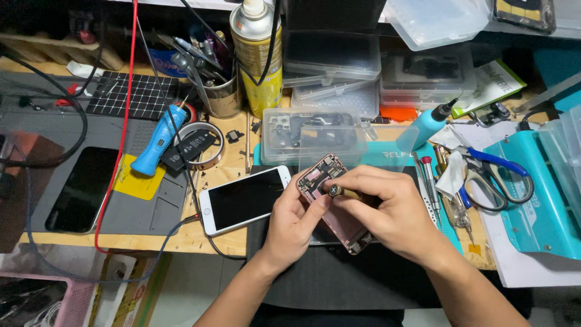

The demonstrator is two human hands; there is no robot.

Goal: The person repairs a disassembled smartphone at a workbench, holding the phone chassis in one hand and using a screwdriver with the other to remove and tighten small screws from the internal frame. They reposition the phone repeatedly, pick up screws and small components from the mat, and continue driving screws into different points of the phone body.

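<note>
Cluttered workbench [200, 242] surrounds you: your left hand [295, 224] grips the opened phone housing [330, 203] over the dark mat, your right hand [387, 212] pinches a screwdriver [339, 191] onto its internals; its white-framed screen [245, 198] already lies beside, disassembly seemingly midway.

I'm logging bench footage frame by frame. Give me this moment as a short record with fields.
Setting: cluttered repair bench seen from above
Left hand: grips the opened phone body at its near edge
Right hand: holds a small screwdriver, its tip end over the phone body
Beside the hands: white phone, screen dark, lying flat with a cable plugged in
Right of the hands: blue-handled scissors, teal bottle
Left: grey work mat, blue tool
Behind: yellow spray can, clear plastic boxes
</note>
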